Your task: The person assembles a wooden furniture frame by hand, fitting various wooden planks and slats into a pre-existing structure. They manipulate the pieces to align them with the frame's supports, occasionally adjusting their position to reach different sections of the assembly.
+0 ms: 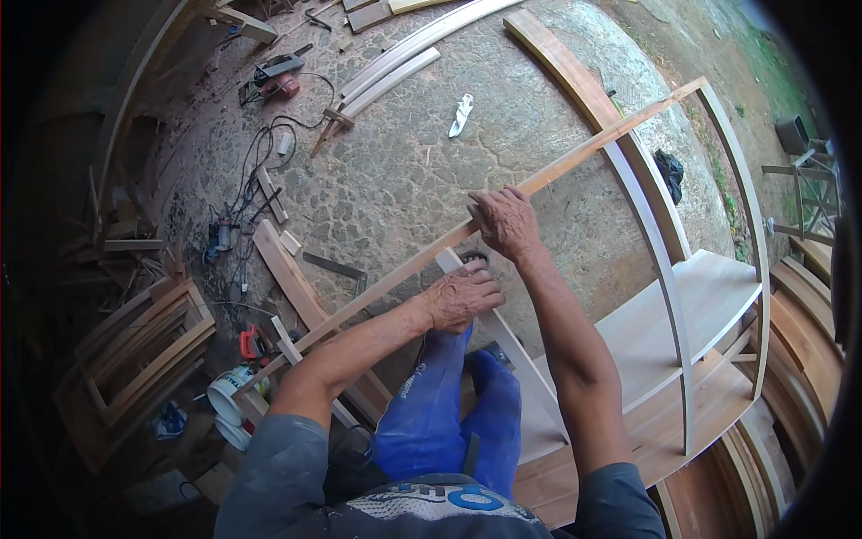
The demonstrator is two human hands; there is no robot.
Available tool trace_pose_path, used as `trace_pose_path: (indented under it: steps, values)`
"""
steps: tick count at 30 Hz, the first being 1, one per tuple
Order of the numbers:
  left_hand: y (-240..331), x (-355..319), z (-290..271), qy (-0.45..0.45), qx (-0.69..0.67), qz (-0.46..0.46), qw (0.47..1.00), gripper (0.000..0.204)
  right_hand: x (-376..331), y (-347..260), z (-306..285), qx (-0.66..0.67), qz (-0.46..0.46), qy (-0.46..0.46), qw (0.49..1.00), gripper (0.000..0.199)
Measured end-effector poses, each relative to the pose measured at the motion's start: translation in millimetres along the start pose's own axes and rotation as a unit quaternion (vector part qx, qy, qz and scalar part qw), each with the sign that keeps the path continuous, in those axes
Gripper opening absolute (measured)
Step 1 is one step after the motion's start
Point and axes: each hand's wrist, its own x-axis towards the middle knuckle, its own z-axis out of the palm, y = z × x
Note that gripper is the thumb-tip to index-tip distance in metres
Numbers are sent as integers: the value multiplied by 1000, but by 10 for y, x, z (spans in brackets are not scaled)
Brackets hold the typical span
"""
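My right hand (pixel 505 220) is closed over a long wooden rail (pixel 567 162) that runs diagonally across the view from lower left to upper right. Just below it, my left hand (pixel 462 295) wraps around a pale wooden upright (pixel 525 352), near the end that meets the rail. These pieces belong to an open wooden frame. Two more pale uprights, a nearer one (pixel 653 242) and a farther one (pixel 742 189), join the rail on the right. At their lower ends lies a broad pale panel (pixel 691 301). The left fingertips are partly hidden.
On the rough stone floor lie a crumpled white wrapper (pixel 461 116), a power tool (pixel 277 79) with tangled cords, and a long plank (pixel 575 76). White buckets (pixel 231 395) stand at lower left, near stacked wooden frames (pixel 153 359). Curved boards (pixel 804 332) are piled at right.
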Motion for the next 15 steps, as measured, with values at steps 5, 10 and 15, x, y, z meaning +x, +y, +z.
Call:
trace_pose_path:
  steps: [5, 10, 15]
  values:
    - [92, -220, 33, 161, -36, -64, 984, 60, 140, -27, 205, -12, 19, 69, 997, 17]
    - [735, -227, 622, 463, -150, -409, 772, 46, 133, 60, 155, -22, 41, 29, 999, 21]
    - [335, 19, 816, 575, -504, -479, 431, 57, 123, 48, 196, -46, 22, 24, 998, 23]
